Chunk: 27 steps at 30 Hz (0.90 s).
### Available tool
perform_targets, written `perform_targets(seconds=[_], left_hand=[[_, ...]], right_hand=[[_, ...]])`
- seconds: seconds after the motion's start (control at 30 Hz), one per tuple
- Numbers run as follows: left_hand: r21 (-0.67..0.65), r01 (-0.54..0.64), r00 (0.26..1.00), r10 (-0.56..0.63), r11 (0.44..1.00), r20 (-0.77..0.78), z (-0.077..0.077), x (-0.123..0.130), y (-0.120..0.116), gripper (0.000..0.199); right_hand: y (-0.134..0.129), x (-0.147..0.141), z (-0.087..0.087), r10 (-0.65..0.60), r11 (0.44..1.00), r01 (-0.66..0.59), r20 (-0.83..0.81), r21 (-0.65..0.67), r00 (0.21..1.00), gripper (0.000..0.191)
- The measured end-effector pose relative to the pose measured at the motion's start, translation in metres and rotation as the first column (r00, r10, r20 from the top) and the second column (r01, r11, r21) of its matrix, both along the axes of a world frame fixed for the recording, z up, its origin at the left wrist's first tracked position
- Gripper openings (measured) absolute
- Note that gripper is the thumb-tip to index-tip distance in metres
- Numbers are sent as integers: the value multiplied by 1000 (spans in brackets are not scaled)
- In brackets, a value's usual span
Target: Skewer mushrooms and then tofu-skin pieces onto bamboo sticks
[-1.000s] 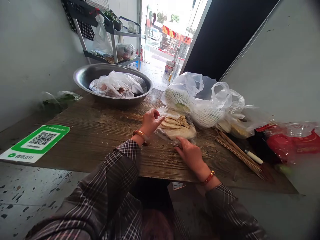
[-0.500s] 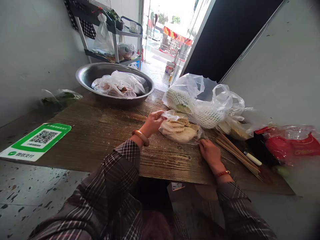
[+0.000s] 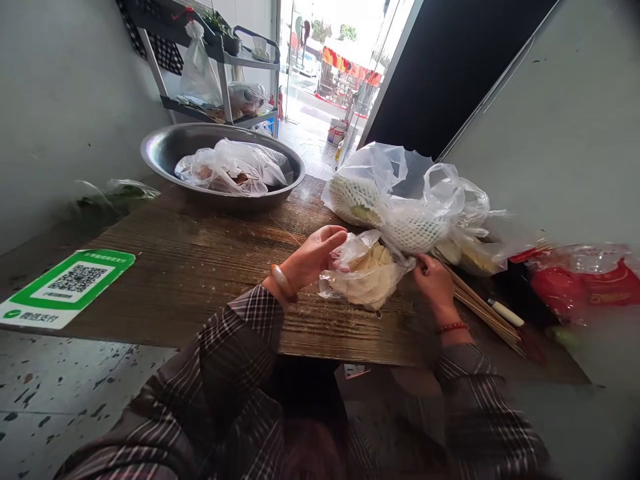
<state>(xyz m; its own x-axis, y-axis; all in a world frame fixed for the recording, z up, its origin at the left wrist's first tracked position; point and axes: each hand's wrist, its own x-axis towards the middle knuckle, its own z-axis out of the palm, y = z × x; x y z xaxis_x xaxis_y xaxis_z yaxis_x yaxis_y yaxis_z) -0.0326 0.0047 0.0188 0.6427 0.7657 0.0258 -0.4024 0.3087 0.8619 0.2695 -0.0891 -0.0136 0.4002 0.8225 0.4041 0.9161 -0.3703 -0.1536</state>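
Observation:
A clear plastic bag of pale, flat pieces (image 3: 373,277) lies on the wooden table (image 3: 240,267) between my hands. My left hand (image 3: 317,257) is closed on the bag's left edge, its thumb and fingers bent around the thin plastic. At the bag's right edge, my right hand (image 3: 434,280) pinches the plastic. Thin wooden sticks (image 3: 483,313) lie in a bundle just right of my right hand, beside a white-handled tool (image 3: 506,312).
White bags with net-wrapped items (image 3: 415,223) stand behind the clear bag. A large metal basin (image 3: 160,157) holding a plastic bag is at the back left. A green QR card (image 3: 73,283) lies on the left, a red package (image 3: 585,287) on the right.
The clear bag has been spread wider and its pieces have shifted together. My right hand has moved up and right, and my left hand slightly to the right.

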Motion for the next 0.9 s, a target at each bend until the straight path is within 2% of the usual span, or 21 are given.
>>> perform_targets(seconds=[0.07,0.13,0.23,0.27,0.3,0.37,0.47,0.57,0.67,0.73,0.8,0.9], left_hand=[[160,-55,983,82,986,-165,-6,1,4,64],[370,-56,930,183,927,-317,-14,3,8,65],[609,-9,824,351,793,-444,-22,7,13,26],[637,-8,808,380,771,-450,-24,7,15,13],[641,-23,810,390,767,-438,-24,7,17,10],[586,-108,851,380,803,-363,-24,4,19,17],[376,-250,914,345,892,-211,-22,-4,19,15],[63,-244,960,250,968,-125,-19,-14,18,10],[-194,-193,979,178,962,-95,-19,-20,17,9],[-246,-184,982,170,952,-77,-21,-19,17,12],[-244,-153,988,145,958,-50,-24,-16,16,16],[-240,-63,997,53,969,-49,-28,-9,13,18]], right_hand=[[-7,-12,11,29,991,-25,-32,131,999,44],[-15,-34,22,129,967,-116,-42,228,991,44],[-24,-79,33,367,913,-367,36,179,930,41],[-26,-94,33,427,892,-432,64,130,902,39],[-28,-107,32,482,869,-488,85,78,872,38],[-31,-128,27,547,836,-549,115,-22,829,30],[-42,-144,12,586,810,-573,129,-124,800,20],[-58,-150,-4,605,794,-587,105,-158,789,22],[-73,-151,-17,605,791,-590,64,-158,794,20],[-76,-148,-22,575,813,-564,38,-146,818,18],[-74,-140,-25,531,841,-524,22,-132,847,18],[-61,-122,-27,485,870,-479,26,-119,874,19]])
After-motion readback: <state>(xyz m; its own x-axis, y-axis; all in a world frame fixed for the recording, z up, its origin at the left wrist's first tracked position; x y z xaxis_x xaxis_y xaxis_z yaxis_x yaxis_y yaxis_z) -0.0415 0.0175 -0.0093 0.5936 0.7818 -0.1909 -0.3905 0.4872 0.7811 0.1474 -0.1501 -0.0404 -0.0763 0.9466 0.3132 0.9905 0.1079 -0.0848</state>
